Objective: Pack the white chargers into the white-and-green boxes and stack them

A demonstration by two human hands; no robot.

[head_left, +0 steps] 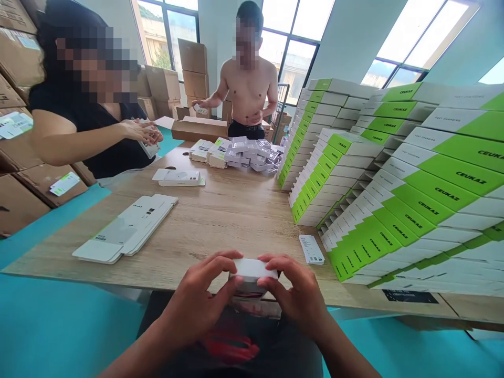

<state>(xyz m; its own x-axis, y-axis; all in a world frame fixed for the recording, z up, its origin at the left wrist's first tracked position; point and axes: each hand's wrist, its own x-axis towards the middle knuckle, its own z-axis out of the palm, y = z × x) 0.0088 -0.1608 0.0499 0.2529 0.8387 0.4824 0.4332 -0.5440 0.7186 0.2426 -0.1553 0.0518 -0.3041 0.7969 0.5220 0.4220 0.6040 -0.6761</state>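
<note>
Both my hands hold one small white box point(252, 269) over the front edge of the table, one at each end. The fingers of my left hand point(210, 289) pinch its left end between thumb and fingertips. On the other end, my right hand point(295, 289) grips in the same way. The box's top face is plain white and turned up; its far part and underside are hidden. To the right of my right hand lies a small pile of printed cards point(312, 249). Flat white cartons point(128, 226) lie stacked on the table to the left.
Tall stacks of green and white boxes point(417, 205) fill the table's right side. White plastic trays point(252, 152) are heaped at the far end beside stacked flat cartons point(218, 149). A person point(106, 105) stands left, another point(250, 89) beyond an open brown carton point(199, 128).
</note>
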